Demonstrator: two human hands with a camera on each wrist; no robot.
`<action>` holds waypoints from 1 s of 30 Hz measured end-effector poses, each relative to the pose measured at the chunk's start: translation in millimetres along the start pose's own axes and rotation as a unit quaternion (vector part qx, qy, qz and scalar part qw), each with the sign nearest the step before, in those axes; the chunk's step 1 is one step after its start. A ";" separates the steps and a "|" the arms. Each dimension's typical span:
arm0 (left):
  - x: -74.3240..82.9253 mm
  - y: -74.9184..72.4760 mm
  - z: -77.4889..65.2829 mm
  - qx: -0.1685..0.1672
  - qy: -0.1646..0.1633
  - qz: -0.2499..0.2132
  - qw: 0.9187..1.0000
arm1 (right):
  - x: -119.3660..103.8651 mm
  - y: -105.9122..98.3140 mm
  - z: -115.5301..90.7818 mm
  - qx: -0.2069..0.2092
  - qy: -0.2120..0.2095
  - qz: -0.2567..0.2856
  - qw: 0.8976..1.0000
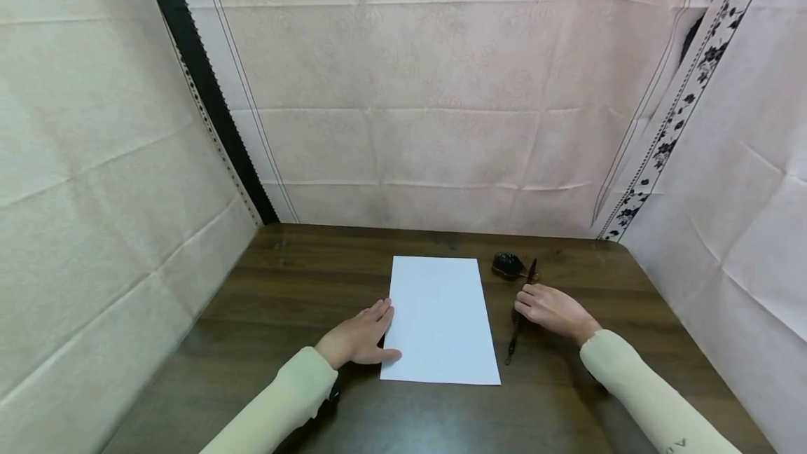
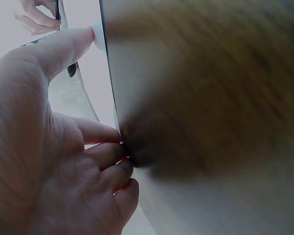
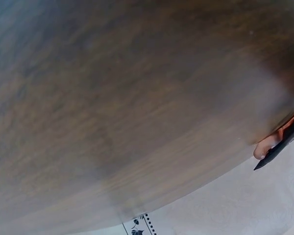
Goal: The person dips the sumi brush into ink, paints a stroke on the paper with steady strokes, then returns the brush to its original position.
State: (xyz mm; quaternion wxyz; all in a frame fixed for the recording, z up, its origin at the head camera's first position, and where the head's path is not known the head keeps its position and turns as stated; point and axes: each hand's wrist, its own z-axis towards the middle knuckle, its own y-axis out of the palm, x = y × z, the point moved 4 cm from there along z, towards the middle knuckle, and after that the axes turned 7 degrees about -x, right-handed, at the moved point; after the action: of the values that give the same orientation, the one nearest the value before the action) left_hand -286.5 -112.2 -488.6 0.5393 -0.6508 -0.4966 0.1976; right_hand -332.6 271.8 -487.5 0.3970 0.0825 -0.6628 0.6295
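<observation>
A blank white sheet of paper lies on the dark wooden table. My left hand rests at its left edge, fingers straight, the thumb over the paper; the left wrist view shows the palm and the fingertips right at the edge. To the right of the sheet, my right hand pinches a slim dark ink brush from above, midway along its handle. The brush's pointed tip shows at the right border of the right wrist view, beside a fingertip. The tip points away from me.
A small glossy black piece, perhaps an inkstone, sits behind the right hand, near the brush tip. The wooden tabletop is enclosed by pale cloth at the back, left and right.
</observation>
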 end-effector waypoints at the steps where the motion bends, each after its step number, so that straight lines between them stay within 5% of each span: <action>1: 0.1 0.1 0.1 0.000 0.000 0.001 1.000 | -0.4 0.5 -0.4 0.000 -0.001 0.001 1.000; 30: -1.2 0.1 2.1 -0.003 0.004 0.000 1.000 | 14.7 -13.0 -9.7 0.065 0.012 0.015 0.998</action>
State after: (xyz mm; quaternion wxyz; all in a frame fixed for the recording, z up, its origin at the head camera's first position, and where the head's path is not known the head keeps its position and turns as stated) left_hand -288.6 -112.3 -489.7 0.5390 -0.6532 -0.4951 0.1939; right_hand -330.5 283.7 -469.3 0.3890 0.0905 -0.6170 0.6781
